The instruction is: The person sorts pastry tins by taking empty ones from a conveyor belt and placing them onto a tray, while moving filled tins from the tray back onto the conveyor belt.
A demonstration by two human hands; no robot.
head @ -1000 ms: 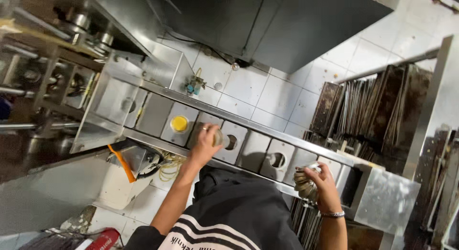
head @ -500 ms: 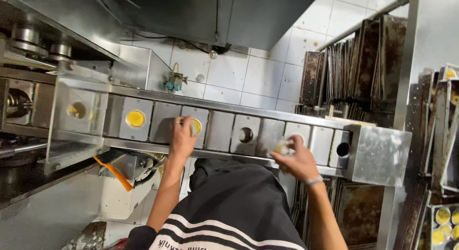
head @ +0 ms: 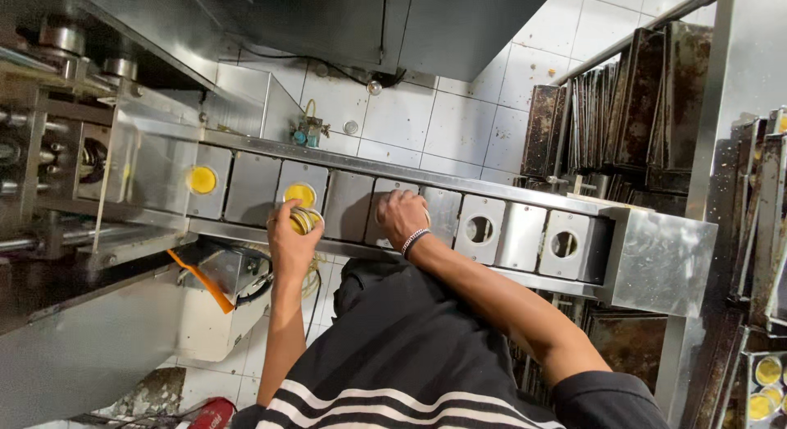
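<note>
A steel conveyor (head: 525,236) of square plates with round holes runs across in front of me. My left hand (head: 293,236) grips a small stack of foil cups (head: 306,220) with yellow inside, at the belt's near edge. Just above that hand, a yellow-filled cup (head: 300,193) sits in a plate, and another filled cup (head: 201,180) sits further left. My right hand (head: 402,214), a bead bracelet on its wrist, lies with fingers curled over one plate's hole; what is under it is hidden. To its right are two empty holes (head: 479,229).
Dark baking trays (head: 607,101) stand stacked on edge at the back right. Trays of yellow tarts (head: 766,384) sit in a rack at the lower right. An orange-handled tool (head: 201,277) sticks out below the belt. Machine housing (head: 74,150) fills the left.
My right hand has moved left along the belt from a plate near its right end to one nearer the middle. My left hand has drawn back to the belt's near edge.
</note>
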